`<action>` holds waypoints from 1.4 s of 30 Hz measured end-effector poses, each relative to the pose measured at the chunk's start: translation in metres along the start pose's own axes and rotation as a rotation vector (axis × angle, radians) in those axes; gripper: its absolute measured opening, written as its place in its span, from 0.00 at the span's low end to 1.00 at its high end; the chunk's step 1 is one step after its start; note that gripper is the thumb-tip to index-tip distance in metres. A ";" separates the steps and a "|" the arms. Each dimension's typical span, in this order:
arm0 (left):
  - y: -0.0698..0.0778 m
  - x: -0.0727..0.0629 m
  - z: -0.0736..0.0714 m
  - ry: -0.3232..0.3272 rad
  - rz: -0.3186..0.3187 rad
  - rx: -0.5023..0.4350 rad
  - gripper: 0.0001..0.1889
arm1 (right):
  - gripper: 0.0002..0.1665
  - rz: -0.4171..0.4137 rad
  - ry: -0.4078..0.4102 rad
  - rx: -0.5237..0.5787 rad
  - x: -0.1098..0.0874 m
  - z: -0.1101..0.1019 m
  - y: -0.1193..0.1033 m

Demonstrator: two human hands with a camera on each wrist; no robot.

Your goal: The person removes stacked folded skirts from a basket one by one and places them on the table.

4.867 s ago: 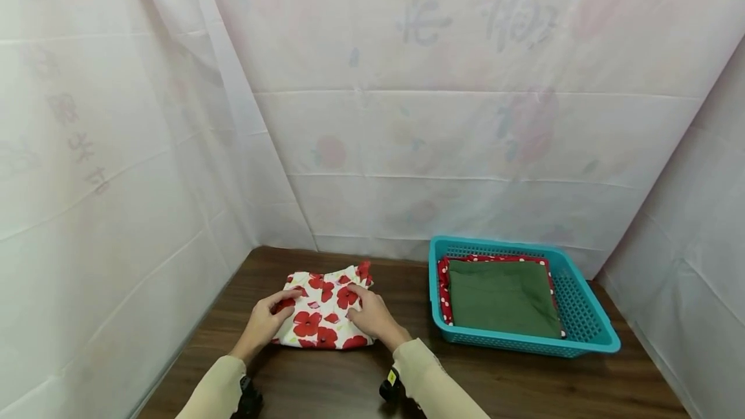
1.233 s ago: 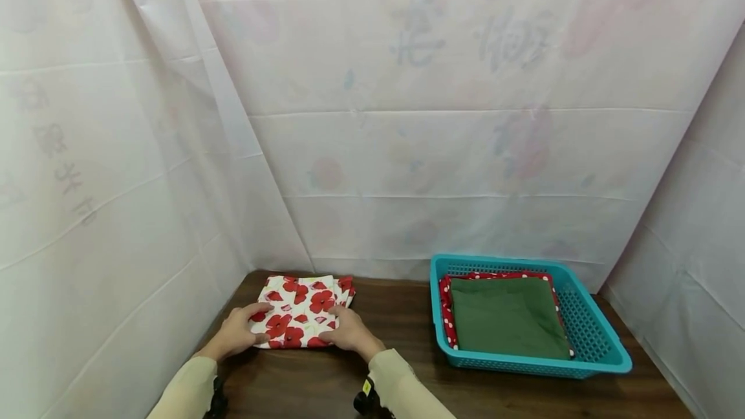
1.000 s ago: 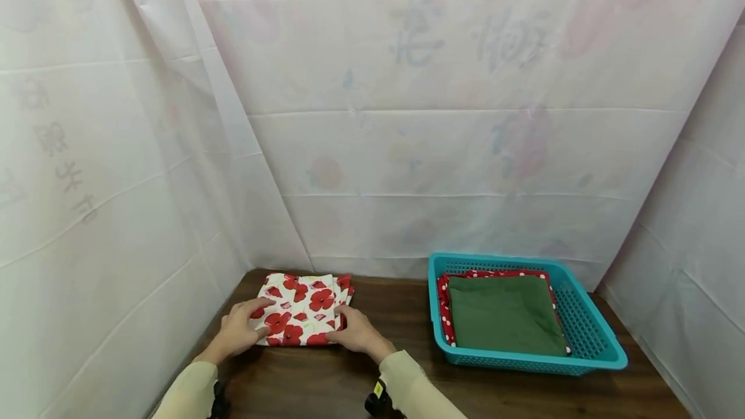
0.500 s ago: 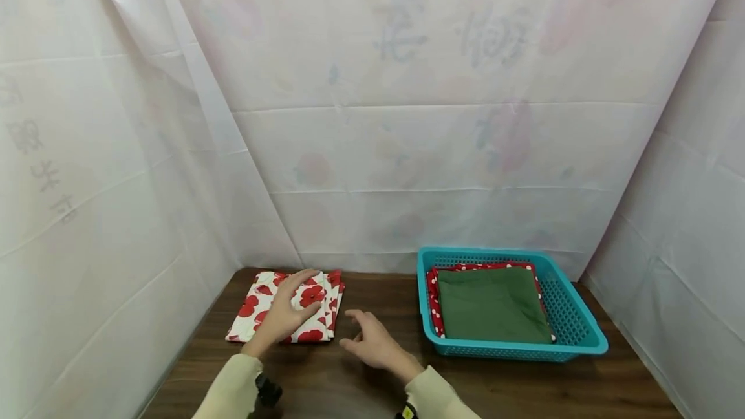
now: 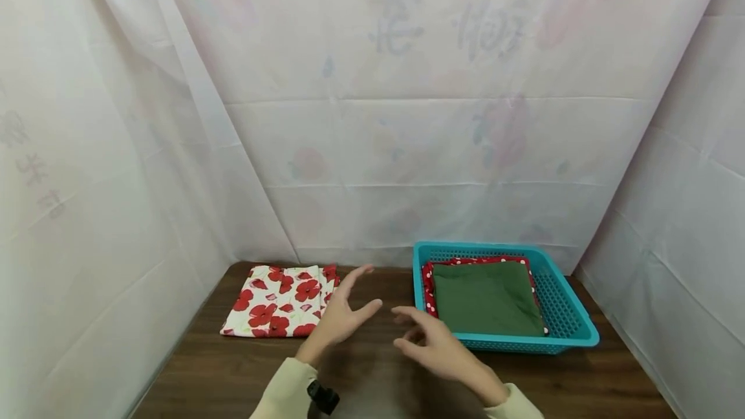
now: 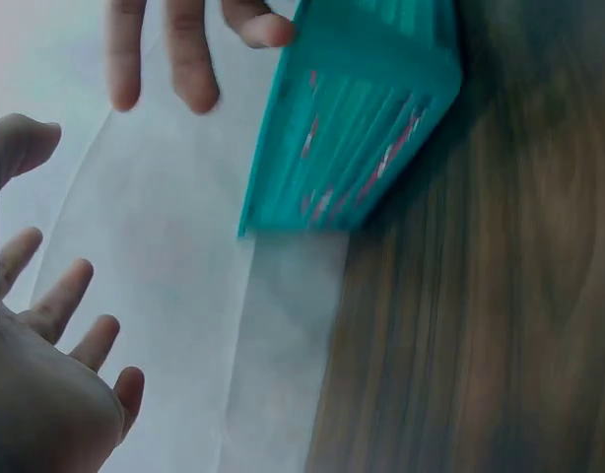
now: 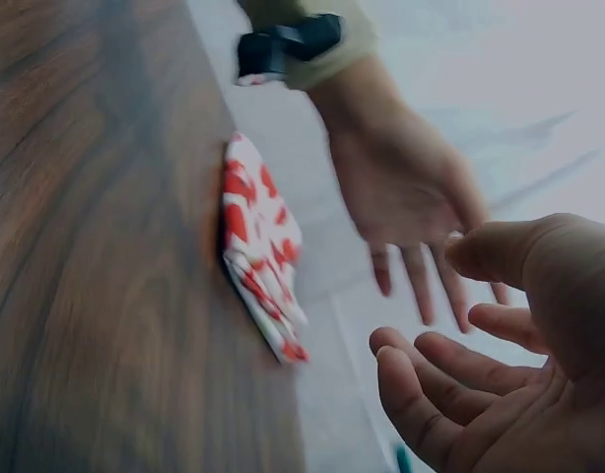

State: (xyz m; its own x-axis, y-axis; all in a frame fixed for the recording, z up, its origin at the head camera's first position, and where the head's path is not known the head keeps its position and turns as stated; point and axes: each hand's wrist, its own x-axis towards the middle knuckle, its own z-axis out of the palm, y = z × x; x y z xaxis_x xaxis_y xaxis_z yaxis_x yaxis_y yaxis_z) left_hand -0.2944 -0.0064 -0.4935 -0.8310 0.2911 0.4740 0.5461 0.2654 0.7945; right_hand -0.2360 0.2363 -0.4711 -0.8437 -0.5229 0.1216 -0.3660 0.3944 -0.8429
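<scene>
A folded white cloth with red flowers (image 5: 273, 299) lies flat at the left of the table, with no hand on it. My left hand (image 5: 337, 319) hovers just right of that cloth, thumb and fingers spread and holding nothing. Farther right, near the basket's front left corner, my right hand (image 5: 436, 344) is in the air, its fingers loosely bent around nothing. The turquoise plastic basket (image 5: 567, 293) holds a folded green cloth (image 5: 485, 299) on top of a red cloth with white dots (image 5: 429, 286). In the right wrist view the flowered cloth (image 7: 258, 246) appears behind both hands.
The dark wooden table (image 5: 198, 367) backs onto a white curtain (image 5: 372, 147). More white sheeting hangs along the left and right sides. The basket stands close to the back curtain at the right.
Both hands have let go of the flowered cloth and moved right, toward the basket. Earlier they gripped its two sides and shifted it slightly left; now it lies alone.
</scene>
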 end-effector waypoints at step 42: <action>0.066 0.108 0.128 0.038 -0.009 -0.289 0.27 | 0.27 0.106 0.649 -0.126 -0.042 -0.212 0.076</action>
State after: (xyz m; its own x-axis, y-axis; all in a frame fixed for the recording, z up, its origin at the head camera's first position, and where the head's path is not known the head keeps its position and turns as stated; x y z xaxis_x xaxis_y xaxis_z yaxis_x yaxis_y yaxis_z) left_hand -0.3344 0.1602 -0.4389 -0.8420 0.2535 0.4762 0.4908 -0.0066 0.8712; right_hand -0.3121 0.4484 -0.4294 -0.9283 0.0685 0.3654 -0.2781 0.5245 -0.8047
